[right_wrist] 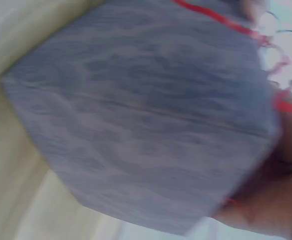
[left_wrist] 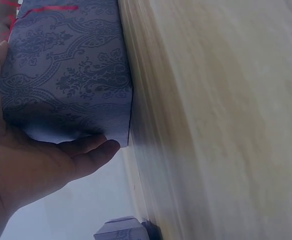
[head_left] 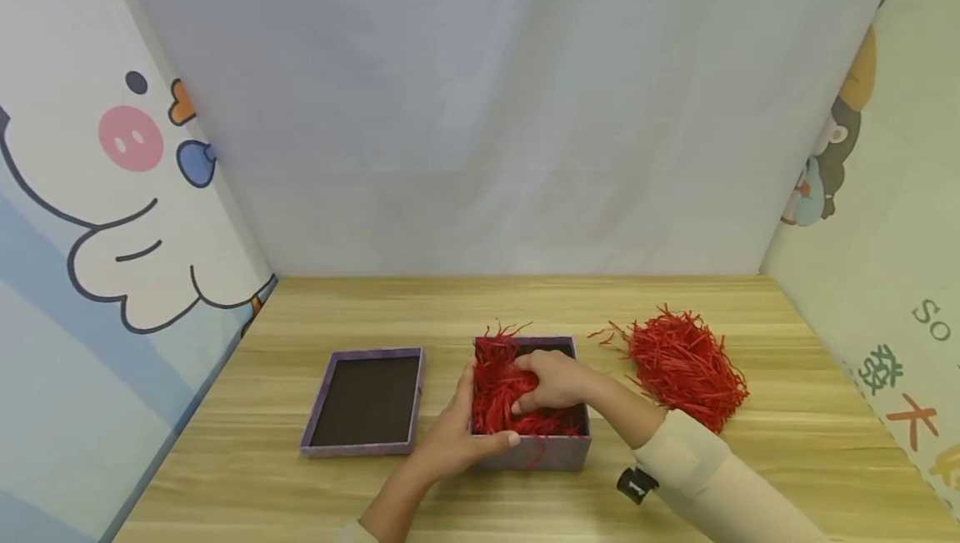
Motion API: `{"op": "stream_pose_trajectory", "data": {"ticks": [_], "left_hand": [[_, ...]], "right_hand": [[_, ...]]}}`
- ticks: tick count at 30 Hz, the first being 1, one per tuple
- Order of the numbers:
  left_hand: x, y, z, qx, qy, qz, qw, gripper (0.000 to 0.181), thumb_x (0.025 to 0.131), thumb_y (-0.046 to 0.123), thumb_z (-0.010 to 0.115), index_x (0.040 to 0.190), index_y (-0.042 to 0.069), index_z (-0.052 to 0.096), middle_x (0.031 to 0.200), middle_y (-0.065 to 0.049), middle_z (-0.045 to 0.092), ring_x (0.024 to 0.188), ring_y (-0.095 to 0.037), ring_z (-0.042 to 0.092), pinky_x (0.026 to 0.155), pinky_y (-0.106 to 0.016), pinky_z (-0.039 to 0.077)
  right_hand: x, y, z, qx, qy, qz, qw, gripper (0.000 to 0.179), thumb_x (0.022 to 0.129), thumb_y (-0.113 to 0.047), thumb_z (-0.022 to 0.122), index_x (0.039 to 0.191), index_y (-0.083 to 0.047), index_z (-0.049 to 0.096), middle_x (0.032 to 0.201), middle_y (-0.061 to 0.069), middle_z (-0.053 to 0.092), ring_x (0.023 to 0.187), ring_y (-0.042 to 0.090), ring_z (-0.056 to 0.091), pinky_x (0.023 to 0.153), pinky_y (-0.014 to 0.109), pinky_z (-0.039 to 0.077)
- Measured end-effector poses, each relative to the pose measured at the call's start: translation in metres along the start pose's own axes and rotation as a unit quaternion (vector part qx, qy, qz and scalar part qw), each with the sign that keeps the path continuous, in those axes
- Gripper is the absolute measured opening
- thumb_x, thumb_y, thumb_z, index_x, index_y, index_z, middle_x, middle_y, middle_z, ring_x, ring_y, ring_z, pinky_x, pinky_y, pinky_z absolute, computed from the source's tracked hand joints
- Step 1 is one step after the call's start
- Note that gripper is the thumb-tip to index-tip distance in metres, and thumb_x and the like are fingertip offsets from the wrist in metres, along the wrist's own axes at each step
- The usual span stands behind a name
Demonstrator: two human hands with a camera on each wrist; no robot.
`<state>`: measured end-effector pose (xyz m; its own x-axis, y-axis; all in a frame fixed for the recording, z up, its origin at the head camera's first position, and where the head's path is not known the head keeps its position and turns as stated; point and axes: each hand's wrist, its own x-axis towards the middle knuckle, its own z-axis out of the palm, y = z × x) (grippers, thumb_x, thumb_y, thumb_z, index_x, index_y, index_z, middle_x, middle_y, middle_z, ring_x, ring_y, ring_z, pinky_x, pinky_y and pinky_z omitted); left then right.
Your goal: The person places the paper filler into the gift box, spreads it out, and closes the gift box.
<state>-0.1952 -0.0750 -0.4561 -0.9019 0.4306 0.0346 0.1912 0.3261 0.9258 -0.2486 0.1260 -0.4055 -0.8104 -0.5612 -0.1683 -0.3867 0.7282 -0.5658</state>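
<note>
A purple patterned box point(head_left: 540, 453) stands at the middle of the table with its top uncovered. My left hand point(head_left: 453, 436) grips its near left corner, thumb along the front wall and fingers against the left side. Red shredded paper point(head_left: 495, 397) fills the left and front of the box, a few strands hanging over the rim. Inside the box, my right hand point(head_left: 553, 380) has its bent fingers and thumb round some of this paper; part of the fingers is hidden. The right wrist view is blurred and shows mainly the box's outer walls point(right_wrist: 136, 110).
The shallow purple lid point(head_left: 363, 448) lies left of the box, dark inside facing up. A loose heap of red shredded paper point(head_left: 686, 368) lies to the right. A small black object point(head_left: 637, 485) hangs by the right sleeve. A grey-white curtain point(head_left: 480, 110) closes off the back.
</note>
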Motion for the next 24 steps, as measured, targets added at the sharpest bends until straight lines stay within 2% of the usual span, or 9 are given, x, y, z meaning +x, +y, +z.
{"op": "stream_pose_trajectory", "data": {"ticks": [3,4,9,11,14,18,20,22,24], "left_hand": [[0.001,-0.004,0.001,-0.006,-0.005,0.0,1.0,0.114,0.075,0.041,0.076,0.15,0.017,-0.006,0.152,-0.012,0.009,0.132,-0.033,0.024,0.101,-0.053,0.026],[0.003,-0.009,0.002,-0.008,-0.006,0.002,1.0,0.115,0.074,0.043,0.076,0.15,0.02,-0.007,0.152,-0.01,0.01,0.132,-0.031,0.025,0.101,-0.052,0.027],[0.002,-0.006,0.002,0.0,-0.002,-0.004,1.0,0.114,0.074,0.045,0.076,0.149,0.024,-0.007,0.152,-0.01,0.013,0.132,-0.033,0.025,0.1,-0.054,0.028],[0.003,-0.004,0.002,0.024,0.002,-0.003,0.9997,0.115,0.073,0.047,0.076,0.15,0.025,-0.006,0.152,-0.01,0.011,0.133,-0.036,0.022,0.1,-0.057,0.026],[0.004,-0.003,0.001,0.06,0.007,0.001,0.9981,0.114,0.072,0.051,0.074,0.15,0.024,-0.004,0.153,-0.01,0.008,0.133,-0.039,0.019,0.099,-0.06,0.025],[0.004,-0.004,0.001,0.071,0.004,0.003,0.9975,0.112,0.073,0.051,0.073,0.151,0.021,-0.002,0.153,-0.007,0.007,0.135,-0.036,0.016,0.101,-0.058,0.024],[0.004,-0.004,0.001,0.065,0.001,0.001,0.9979,0.112,0.074,0.05,0.073,0.151,0.019,-0.002,0.153,-0.006,0.006,0.135,-0.034,0.016,0.101,-0.057,0.023],[0.004,-0.005,0.001,0.061,-0.001,-0.001,0.9981,0.112,0.075,0.05,0.073,0.15,0.019,-0.004,0.153,-0.005,0.005,0.135,-0.034,0.015,0.101,-0.057,0.023],[0.003,-0.006,0.001,0.057,-0.002,-0.001,0.9984,0.111,0.076,0.049,0.072,0.15,0.02,-0.004,0.154,-0.004,0.004,0.135,-0.035,0.015,0.101,-0.058,0.023]], "right_hand": [[-0.014,-0.002,-0.01,0.011,0.009,-0.026,0.9996,0.054,0.081,-0.027,0.073,0.126,-0.003,0.056,0.12,0.013,0.058,0.11,0.032,0.053,0.086,0.047,0.044],[-0.018,-0.002,-0.013,0.012,0.017,-0.038,0.9991,0.051,0.082,-0.027,0.072,0.125,-0.004,0.057,0.121,0.012,0.058,0.11,0.032,0.053,0.085,0.047,0.045],[-0.039,0.0,-0.027,0.056,0.034,-0.101,0.9927,0.031,0.09,-0.021,0.063,0.117,-0.004,0.063,0.114,0.01,0.062,0.101,0.024,0.058,0.08,0.038,0.048],[-0.045,0.002,-0.03,0.095,0.01,-0.131,0.9867,0.024,0.092,-0.017,0.06,0.111,-0.003,0.066,0.107,0.008,0.065,0.094,0.02,0.061,0.077,0.033,0.049],[-0.048,0.004,-0.029,0.15,-0.059,-0.172,0.9718,0.02,0.094,-0.013,0.057,0.107,-0.002,0.068,0.099,0.006,0.067,0.086,0.013,0.063,0.074,0.029,0.051],[-0.042,0.008,-0.021,0.174,-0.143,-0.201,0.9532,0.022,0.096,-0.01,0.052,0.109,-0.001,0.067,0.092,0.002,0.067,0.067,0.005,0.055,0.064,0.023,0.048],[-0.036,0.009,-0.016,0.173,-0.171,-0.196,0.9499,0.024,0.096,-0.009,0.049,0.111,-0.001,0.067,0.084,-0.001,0.064,0.059,0.002,0.046,0.059,0.02,0.043],[-0.03,0.009,-0.012,0.158,-0.19,-0.183,0.9515,0.025,0.096,-0.01,0.048,0.112,-0.001,0.066,0.077,-0.005,0.059,0.056,0.001,0.039,0.057,0.019,0.038],[-0.023,0.007,-0.009,0.136,-0.205,-0.163,0.9554,0.027,0.096,-0.011,0.048,0.113,-0.002,0.066,0.074,-0.008,0.056,0.057,0.001,0.041,0.057,0.019,0.038]]}}
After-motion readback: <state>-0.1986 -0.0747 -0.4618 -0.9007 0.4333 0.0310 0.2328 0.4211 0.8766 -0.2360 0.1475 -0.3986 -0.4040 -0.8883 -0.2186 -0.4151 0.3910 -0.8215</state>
